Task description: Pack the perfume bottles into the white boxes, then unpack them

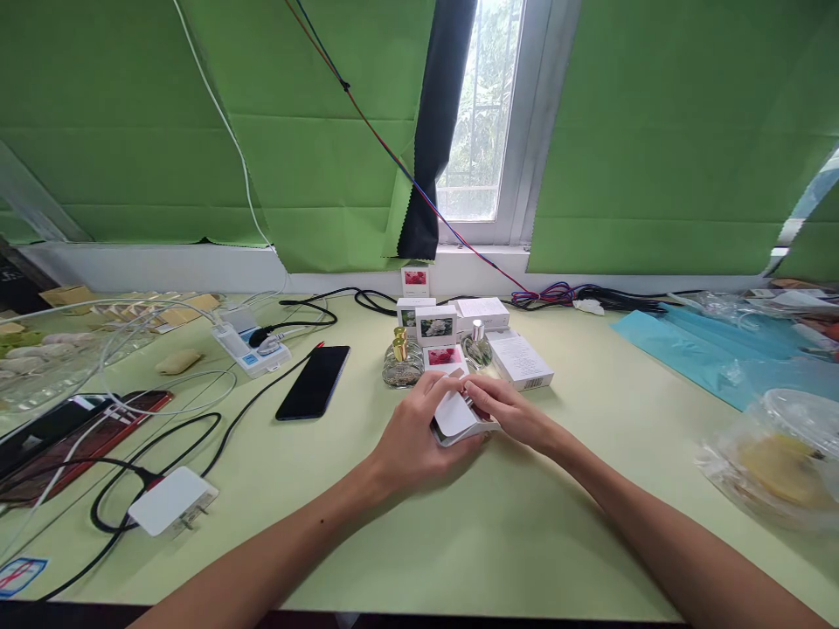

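Near the middle of the pale green table, my left hand point(414, 428) is wrapped round a small white box point(454, 416) with its flap up. My right hand point(508, 409) has its fingers closed at the box's open end, on a small bottle whose silver neck point(468, 398) shows between the fingers. The rest of that bottle is hidden. Just behind my hands stand glass bottles with gold tops point(402, 365) and one with a silver top point(477, 348). Around them are white boxes with flower pictures point(436, 326) and a white box lying flat point(521, 359).
A black phone point(313, 383) lies left of the bottles. Farther left are a power strip point(251, 348), a white charger point(173, 501), cables and a red-edged device point(85, 445). To the right are blue sheets point(695, 354) and a clear plastic container point(786, 463).
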A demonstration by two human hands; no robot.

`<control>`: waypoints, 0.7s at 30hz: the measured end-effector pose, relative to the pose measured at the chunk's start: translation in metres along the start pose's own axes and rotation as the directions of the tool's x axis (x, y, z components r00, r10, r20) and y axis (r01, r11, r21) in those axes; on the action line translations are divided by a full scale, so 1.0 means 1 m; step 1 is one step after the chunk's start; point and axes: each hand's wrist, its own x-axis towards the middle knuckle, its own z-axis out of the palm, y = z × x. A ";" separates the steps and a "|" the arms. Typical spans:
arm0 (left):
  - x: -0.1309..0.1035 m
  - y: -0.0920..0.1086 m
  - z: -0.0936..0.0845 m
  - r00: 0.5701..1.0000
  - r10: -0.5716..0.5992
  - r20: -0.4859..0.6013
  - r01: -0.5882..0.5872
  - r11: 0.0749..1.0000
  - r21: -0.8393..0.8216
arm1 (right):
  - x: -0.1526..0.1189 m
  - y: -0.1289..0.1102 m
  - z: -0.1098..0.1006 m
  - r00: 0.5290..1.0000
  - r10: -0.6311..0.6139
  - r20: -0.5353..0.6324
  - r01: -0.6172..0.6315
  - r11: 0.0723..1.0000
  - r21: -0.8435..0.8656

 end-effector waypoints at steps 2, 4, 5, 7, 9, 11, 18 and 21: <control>0.000 0.000 0.000 1.000 0.000 0.001 0.000 1.000 -0.001 | 0.000 -0.001 0.000 1.000 0.016 0.008 -0.016 1.000 0.001; 0.000 0.000 0.000 1.000 -0.004 0.002 0.004 1.000 0.002 | -0.001 -0.001 0.000 0.999 0.029 0.013 -0.029 1.000 0.008; -0.001 0.000 0.000 1.000 -0.005 0.000 0.005 1.000 0.003 | -0.001 -0.001 0.000 0.999 0.035 0.017 -0.035 0.999 0.010; -0.001 -0.001 0.000 1.000 -0.004 -0.001 0.004 1.000 0.007 | -0.001 -0.001 0.000 0.999 0.040 0.016 -0.040 0.999 0.008; -0.001 -0.002 0.000 1.000 -0.001 -0.001 0.001 1.000 0.007 | -0.001 -0.001 0.000 0.999 0.043 0.015 -0.043 0.999 0.003; -0.001 -0.003 0.001 1.000 -0.001 0.002 0.001 1.000 0.008 | -0.001 0.000 0.000 0.999 0.048 0.018 -0.048 0.999 0.008; -0.001 -0.002 0.000 1.000 -0.003 0.007 0.003 1.000 0.007 | 0.001 0.003 -0.001 0.996 0.046 0.074 -0.050 0.997 0.056; -0.001 -0.002 0.000 1.000 -0.007 0.010 0.006 1.000 0.010 | 0.001 0.003 -0.001 0.995 0.053 0.082 -0.058 0.996 0.066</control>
